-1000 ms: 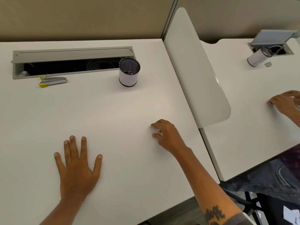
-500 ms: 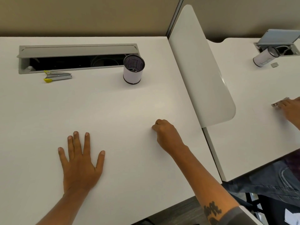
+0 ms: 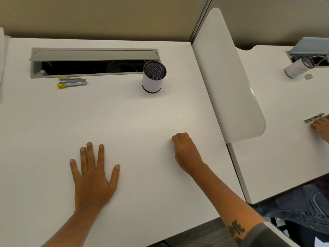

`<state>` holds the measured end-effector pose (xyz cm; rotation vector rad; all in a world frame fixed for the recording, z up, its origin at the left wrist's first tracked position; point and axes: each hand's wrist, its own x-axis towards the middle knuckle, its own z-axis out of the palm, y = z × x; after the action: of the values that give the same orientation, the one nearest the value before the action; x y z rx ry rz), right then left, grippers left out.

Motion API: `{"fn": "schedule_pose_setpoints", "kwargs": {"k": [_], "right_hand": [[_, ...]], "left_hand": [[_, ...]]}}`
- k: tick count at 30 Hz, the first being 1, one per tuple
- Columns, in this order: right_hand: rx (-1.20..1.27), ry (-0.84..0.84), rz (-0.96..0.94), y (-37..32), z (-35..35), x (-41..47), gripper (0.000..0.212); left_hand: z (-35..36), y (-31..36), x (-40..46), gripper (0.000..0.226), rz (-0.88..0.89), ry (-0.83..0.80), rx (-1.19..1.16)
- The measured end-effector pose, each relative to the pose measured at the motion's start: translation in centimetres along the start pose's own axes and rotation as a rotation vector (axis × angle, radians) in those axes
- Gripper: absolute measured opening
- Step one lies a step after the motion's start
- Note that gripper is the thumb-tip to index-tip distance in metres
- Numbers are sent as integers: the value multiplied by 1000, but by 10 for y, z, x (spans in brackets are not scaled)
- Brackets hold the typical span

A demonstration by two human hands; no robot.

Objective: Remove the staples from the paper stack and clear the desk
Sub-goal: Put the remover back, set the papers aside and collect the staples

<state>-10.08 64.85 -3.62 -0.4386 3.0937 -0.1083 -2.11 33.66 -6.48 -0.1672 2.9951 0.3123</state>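
No paper stack is seen on the tabletop point(image 3: 135, 122); only a stapler-like tool point(image 3: 72, 82) and mesh cup point(image 3: 153, 77) are left. The left hand point(image 3: 92, 177) is laid flat and released, the right hand point(image 3: 186, 151) clenched on nothing visible.

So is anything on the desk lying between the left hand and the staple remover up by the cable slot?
Nothing visible does. The left hand lies flat on the desk, and only bare desktop shows between it and the staple remover. The mesh cup stands off to the right.
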Motion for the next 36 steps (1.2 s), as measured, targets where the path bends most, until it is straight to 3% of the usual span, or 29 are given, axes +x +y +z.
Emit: {"fn": "schedule_pose_setpoints", "kwargs": {"k": [3, 5, 9, 13, 23, 36], "right_hand": [[74, -7, 23, 5, 2, 4, 46], [233, -12, 149, 9, 1, 9, 46], [543, 29, 446, 19, -15, 30, 29], [675, 85, 548, 27, -41, 68, 22], [746, 223, 408, 8, -94, 193, 15], [567, 184, 258, -9, -96, 259, 30]], "left_hand": [[0, -1, 1, 85, -2, -3, -5], [0, -1, 1, 85, -1, -5, -6], [0, -1, 0, 85, -2, -6, 1], [-1, -1, 0, 86, 1, -5, 2], [-2, -1, -1, 87, 3, -8, -15], [-3, -2, 2, 88, -4, -19, -17]]}}
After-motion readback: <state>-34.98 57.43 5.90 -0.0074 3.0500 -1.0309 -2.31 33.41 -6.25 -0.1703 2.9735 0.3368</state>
